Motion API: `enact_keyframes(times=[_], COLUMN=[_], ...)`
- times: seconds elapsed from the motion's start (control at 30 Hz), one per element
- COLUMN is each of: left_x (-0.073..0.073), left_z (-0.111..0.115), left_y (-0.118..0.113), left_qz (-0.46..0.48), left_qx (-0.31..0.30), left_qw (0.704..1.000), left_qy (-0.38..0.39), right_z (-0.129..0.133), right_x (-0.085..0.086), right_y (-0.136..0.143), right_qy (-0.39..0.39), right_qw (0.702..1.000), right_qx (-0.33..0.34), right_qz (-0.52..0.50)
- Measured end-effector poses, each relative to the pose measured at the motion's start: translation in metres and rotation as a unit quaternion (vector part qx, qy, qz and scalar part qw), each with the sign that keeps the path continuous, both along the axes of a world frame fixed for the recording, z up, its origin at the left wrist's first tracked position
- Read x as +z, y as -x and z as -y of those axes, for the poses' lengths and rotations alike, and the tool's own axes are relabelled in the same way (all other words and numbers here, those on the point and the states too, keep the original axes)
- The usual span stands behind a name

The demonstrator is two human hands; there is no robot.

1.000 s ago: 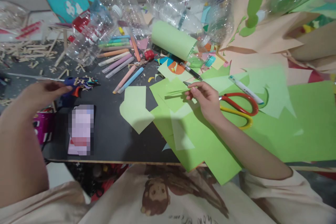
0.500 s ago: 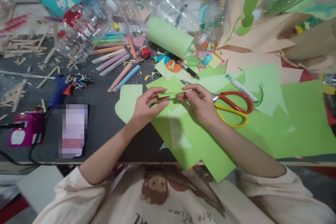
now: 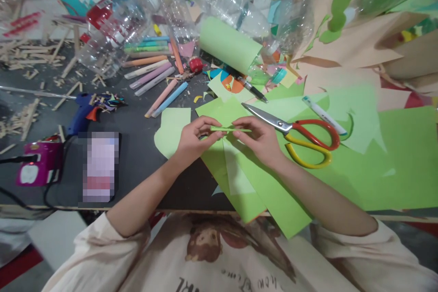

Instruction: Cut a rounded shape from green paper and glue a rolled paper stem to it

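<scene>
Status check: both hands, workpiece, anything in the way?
Left hand, right hand: both pinching one narrow green paper strip. Strip held above green sheets. Scissors lie close beside right hand.

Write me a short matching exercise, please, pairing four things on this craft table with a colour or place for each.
Things:
1. Thin green paper strip
2. Scissors
3. Glue gun
4. Box on the left

Colours and places:
A. Purple with white
B. Silver with red and yellow
C. Held by the left hand and right hand
D. Blue and orange

Right pairs: 1-C, 2-B, 3-D, 4-A
</scene>
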State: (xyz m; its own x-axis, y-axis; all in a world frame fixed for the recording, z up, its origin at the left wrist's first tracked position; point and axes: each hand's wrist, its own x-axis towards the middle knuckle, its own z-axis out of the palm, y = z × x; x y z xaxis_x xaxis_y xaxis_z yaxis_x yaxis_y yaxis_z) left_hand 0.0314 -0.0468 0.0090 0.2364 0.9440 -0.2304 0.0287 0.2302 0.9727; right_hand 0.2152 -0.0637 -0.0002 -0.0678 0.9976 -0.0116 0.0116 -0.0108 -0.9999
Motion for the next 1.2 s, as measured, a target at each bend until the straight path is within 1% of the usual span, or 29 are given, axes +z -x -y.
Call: enact_keyframes(times=[0.13,0.3,0.37,0.53,0.63,0.77,0.97,1.2], left_x=[-0.0001,-0.0034,-0.0053,-0.0064,-0.0064,-0.0079,-0.0086,-0.0084], left_z=[-0.0001,-0.0028,-0.0030,-0.0020,-0.0019,-0.0015,-0.0007,-0.0023], left_y=[0.0008,0.0021,0.0022,0.0028,0.0028,0.0023,0.0024,0.0043], left_qz=[-0.002,0.014,0.016,0.015,0.017,0.018,0.022,0.005], left_qx=[-0.009,-0.011,-0.010,-0.017,-0.018,-0.009,-0.007,-0.002], left_qw=[1.000,1.000,1.000,1.000,1.000,1.000,0.999,0.999], left_qy=[0.004,0.010,0.006,-0.003,-0.008,-0.012,-0.027,-0.045], right_z=[0.0021,0.0031,0.0030,0.0034,0.0041,0.0047,0.0045,0.0033], right_x=[0.0003,0.0003,0.0000,-0.0008,-0.0009,-0.0004,0.0013,0.0039], right_y=[0.0022,0.0022,0.0019,0.0023,0.0025,0.0014,-0.0001,0.0000], right_qy=[-0.030,-0.088,-0.105,-0.126,-0.114,-0.081,-0.019,0.018], right_qw=[0.998,0.993,0.990,0.985,0.987,0.991,0.998,0.999], right_qx=[0.004,-0.017,-0.015,-0.007,-0.011,-0.002,0.020,0.032], right_qz=[0.049,0.078,0.092,0.119,0.113,0.106,0.062,0.030])
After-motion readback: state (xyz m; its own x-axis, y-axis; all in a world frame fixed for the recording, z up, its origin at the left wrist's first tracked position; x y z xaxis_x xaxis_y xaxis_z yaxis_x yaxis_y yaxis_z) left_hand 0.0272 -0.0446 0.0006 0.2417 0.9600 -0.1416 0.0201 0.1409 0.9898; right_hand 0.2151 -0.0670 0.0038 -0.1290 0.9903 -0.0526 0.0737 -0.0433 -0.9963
